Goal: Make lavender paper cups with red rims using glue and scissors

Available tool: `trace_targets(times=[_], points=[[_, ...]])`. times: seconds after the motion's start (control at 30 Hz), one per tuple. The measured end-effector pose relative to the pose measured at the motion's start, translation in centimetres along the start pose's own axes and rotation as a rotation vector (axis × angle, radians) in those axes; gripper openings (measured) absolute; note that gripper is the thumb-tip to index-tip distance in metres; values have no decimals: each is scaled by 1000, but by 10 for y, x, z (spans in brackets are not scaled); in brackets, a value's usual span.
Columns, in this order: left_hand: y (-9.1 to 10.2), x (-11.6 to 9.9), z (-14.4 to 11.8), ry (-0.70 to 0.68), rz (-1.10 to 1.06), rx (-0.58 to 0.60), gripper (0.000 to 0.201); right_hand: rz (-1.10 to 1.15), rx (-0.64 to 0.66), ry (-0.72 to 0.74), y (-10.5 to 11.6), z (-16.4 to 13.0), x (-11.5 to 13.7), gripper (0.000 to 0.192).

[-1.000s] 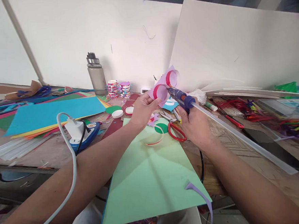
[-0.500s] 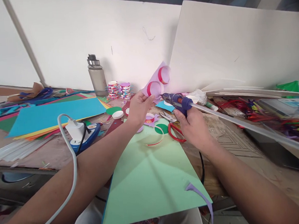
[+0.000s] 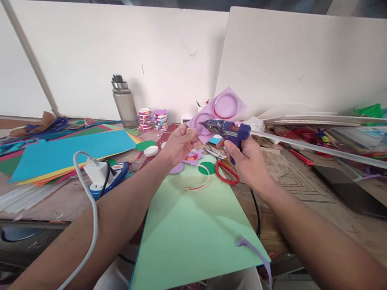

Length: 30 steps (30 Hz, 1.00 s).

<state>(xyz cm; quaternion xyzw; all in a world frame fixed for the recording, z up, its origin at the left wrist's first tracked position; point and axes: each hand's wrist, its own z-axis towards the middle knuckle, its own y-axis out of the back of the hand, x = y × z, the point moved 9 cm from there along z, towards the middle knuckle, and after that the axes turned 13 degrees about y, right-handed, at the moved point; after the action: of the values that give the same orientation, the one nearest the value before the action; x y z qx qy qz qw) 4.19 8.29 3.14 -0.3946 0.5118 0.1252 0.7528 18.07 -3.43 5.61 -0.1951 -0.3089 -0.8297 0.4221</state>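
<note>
My left hand (image 3: 179, 142) pinches the lower corner of a lilac paper piece (image 3: 222, 108) that carries two red-rimmed rings, held up above the table and facing me. My right hand (image 3: 247, 161) grips a blue glue gun (image 3: 229, 131) with a long clear glue stick (image 3: 320, 150) sticking out to the right. The gun's nozzle points left and touches the lower ring on the lilac piece. Below both hands lies a light green paper sheet (image 3: 193, 233) overhanging the table's front edge.
Red-handled scissors (image 3: 227, 172), a green paper disc (image 3: 207, 167) and white caps lie under the hands. A grey bottle (image 3: 123, 101), stacked tape rolls (image 3: 151, 117), coloured sheets (image 3: 68, 149) and a power strip with charger (image 3: 104, 174) sit left. A black phone (image 3: 352, 193) lies right.
The lilac piece has turned so its rings face me flat. The glue gun has swung leftward and its nozzle now touches the lower ring; the glue stick points more level.
</note>
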Motion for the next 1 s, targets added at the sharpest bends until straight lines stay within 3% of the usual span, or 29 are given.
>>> trace_targets(times=[0.47, 0.77, 1.0], points=[[7, 5, 1, -4, 89, -53, 46, -57, 20, 29, -3, 3, 4, 26], [5, -10, -5, -37, 125, -99, 43, -94, 89, -28, -6, 2, 4, 28], [15, -18, -5, -63, 130, -136, 45, -142, 100, -29, -6, 2, 3, 27]])
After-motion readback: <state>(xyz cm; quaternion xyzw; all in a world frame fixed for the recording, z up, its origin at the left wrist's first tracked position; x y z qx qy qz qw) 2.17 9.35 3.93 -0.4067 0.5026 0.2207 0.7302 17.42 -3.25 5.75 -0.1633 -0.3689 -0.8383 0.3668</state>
